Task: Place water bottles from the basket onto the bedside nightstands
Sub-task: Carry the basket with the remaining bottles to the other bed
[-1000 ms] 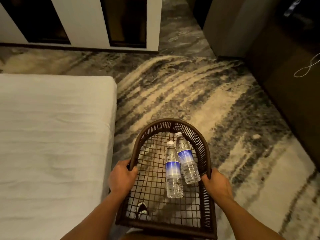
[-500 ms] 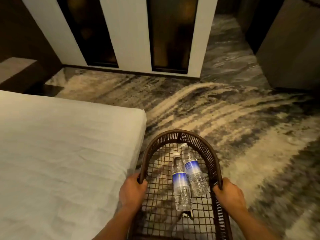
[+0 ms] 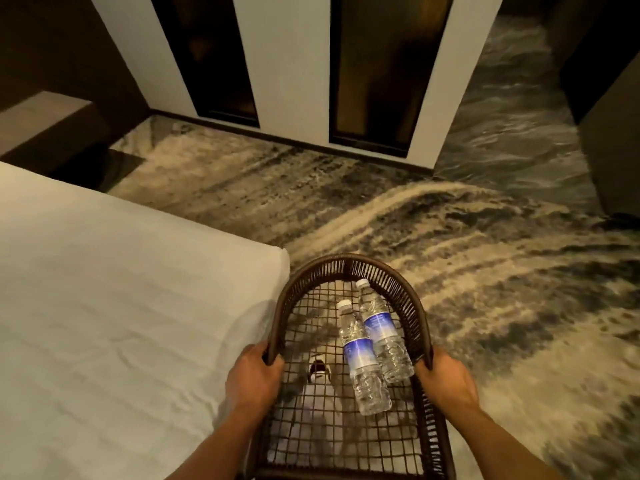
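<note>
While both bottles lay touching in the basket, left hand and right hand were clamped on its rim, next to the bed.

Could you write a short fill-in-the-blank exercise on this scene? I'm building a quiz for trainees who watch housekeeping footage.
1. The basket holds ____ water bottles.
2. Both bottles, the nearer bottle and the farther bottle, lie on their ____.
3. The left hand and the right hand each grip the basket's ____.
4. The bed is on the person's ____ side.

Missing words: two; sides; rim; left
</note>
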